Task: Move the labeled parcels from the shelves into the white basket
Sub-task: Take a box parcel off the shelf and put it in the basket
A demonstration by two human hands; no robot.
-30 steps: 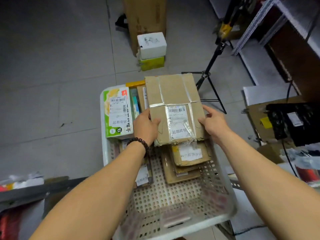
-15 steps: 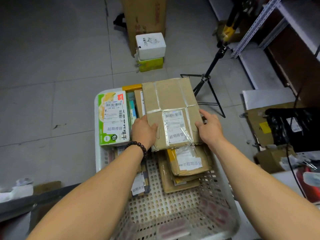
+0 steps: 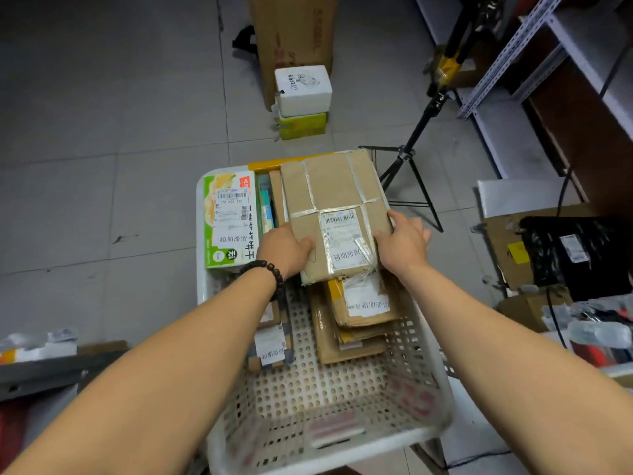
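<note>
A taped brown cardboard parcel with a white barcode label lies flat at the far right of the white perforated basket, over other parcels. My left hand grips its near left edge and my right hand grips its near right edge. Under it a stack of brown labeled parcels lies in the basket. A green and white labeled box stands at the basket's far left, with thin parcels on edge beside it. A small labeled parcel lies below my left wrist.
A tripod stands on the tiled floor right of the basket. Metal shelves run along the right. A black bagged parcel rests on a cardboard box at right. A white foam box on a yellow box sits beyond the basket.
Both hands have lowered the taped parcel further into the far right of the basket, onto the parcels there. The camera has tilted slightly down.
</note>
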